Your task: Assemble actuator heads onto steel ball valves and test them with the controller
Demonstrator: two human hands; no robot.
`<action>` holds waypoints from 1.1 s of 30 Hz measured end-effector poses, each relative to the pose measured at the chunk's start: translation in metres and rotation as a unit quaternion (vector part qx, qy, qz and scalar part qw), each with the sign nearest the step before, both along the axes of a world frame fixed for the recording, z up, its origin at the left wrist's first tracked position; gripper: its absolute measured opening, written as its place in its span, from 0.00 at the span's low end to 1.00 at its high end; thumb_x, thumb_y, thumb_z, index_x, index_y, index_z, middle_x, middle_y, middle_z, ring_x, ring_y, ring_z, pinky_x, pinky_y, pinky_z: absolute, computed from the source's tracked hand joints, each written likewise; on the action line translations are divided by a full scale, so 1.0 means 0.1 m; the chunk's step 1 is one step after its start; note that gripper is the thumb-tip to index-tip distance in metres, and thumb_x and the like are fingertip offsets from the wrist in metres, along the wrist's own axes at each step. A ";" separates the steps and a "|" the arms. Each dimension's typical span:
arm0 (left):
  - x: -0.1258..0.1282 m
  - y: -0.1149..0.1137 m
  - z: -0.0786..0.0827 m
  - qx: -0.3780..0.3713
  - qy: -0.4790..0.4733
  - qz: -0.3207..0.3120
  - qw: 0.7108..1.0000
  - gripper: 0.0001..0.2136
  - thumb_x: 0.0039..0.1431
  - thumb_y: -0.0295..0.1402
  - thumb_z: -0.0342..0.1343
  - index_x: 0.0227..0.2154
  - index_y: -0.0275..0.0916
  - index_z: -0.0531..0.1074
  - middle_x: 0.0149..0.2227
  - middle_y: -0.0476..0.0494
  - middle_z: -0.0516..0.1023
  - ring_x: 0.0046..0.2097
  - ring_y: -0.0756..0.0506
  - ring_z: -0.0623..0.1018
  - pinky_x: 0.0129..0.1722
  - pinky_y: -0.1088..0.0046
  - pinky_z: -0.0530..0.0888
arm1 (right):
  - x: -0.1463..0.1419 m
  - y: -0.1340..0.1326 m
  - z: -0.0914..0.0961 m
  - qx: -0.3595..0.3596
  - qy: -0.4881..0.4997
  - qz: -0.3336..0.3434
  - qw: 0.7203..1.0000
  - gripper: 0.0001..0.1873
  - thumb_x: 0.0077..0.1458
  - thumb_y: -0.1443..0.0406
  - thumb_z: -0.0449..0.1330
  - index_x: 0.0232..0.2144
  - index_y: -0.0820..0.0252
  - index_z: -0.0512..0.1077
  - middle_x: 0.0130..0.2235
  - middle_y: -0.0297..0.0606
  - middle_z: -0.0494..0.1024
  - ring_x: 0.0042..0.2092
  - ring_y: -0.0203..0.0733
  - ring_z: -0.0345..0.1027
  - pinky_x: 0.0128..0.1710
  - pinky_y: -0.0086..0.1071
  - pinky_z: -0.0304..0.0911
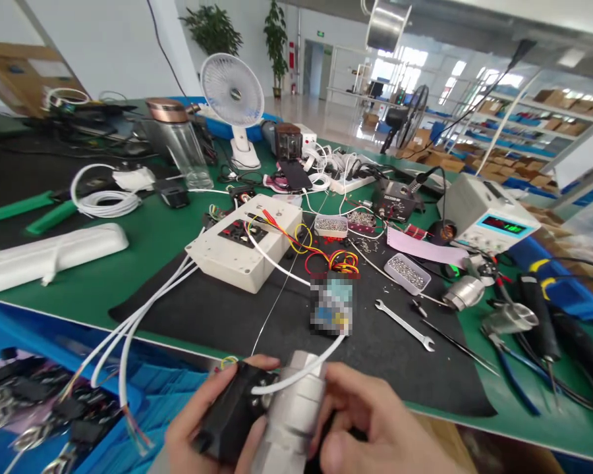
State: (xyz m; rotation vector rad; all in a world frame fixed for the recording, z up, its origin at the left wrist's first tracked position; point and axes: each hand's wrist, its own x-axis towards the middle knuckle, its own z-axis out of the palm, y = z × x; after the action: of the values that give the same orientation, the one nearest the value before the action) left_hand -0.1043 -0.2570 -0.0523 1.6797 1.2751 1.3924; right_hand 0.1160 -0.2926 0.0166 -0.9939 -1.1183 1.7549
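Observation:
Both my hands hold one assembly at the bottom of the head view. My left hand [197,421] is wrapped round its black box-shaped part [234,415]. My right hand [370,424] grips the silver metal valve body [296,408] joined to that black part. A white cable [296,375] runs from the assembly up over the black mat [227,309]. Small yellow wires show by my left fingers.
A white control box [237,253] with red and yellow wires lies on the mat. A wrench [405,324], trays of screws [408,272], another silver valve [462,291], pliers, a power supply [494,220], a fan [233,99] and cable coils crowd the green bench. A blue bin holds more valves at lower left.

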 end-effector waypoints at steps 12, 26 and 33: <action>-0.43 0.35 0.25 -0.004 -0.009 -0.080 0.997 0.28 0.68 0.27 0.58 0.68 0.50 0.61 0.75 0.35 0.53 0.73 0.33 0.64 0.69 0.44 0.70 | -0.50 0.57 -0.17 0.275 -0.303 -0.151 0.900 0.23 0.62 0.63 0.70 0.57 0.46 0.70 0.50 0.31 0.78 0.48 0.41 0.73 0.50 0.35 0.68; -0.14 0.95 0.47 0.154 0.332 -0.151 0.918 0.40 0.59 0.47 0.68 0.68 0.37 0.60 0.64 0.31 0.69 0.68 0.30 0.65 0.70 0.46 0.66 | 0.01 0.43 -0.15 0.486 -0.504 -0.112 0.705 0.21 0.66 0.74 0.63 0.59 0.60 0.69 0.52 0.43 0.80 0.52 0.48 0.72 0.54 0.42 0.71; -0.12 1.04 0.38 0.148 0.320 -0.145 0.924 0.40 0.54 0.48 0.71 0.64 0.36 0.64 0.61 0.31 0.70 0.64 0.30 0.67 0.67 0.48 0.67 | 0.47 0.61 -0.07 0.456 -0.564 -0.160 0.670 0.13 0.65 0.72 0.62 0.52 0.62 0.74 0.54 0.47 0.75 0.54 0.50 0.65 0.55 0.48 0.65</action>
State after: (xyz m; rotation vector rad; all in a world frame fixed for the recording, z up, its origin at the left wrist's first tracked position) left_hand -0.1164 -0.1534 -0.0140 2.5550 1.0924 0.9125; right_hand 0.1632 -0.2320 0.0094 -1.4303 -2.0556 -0.0606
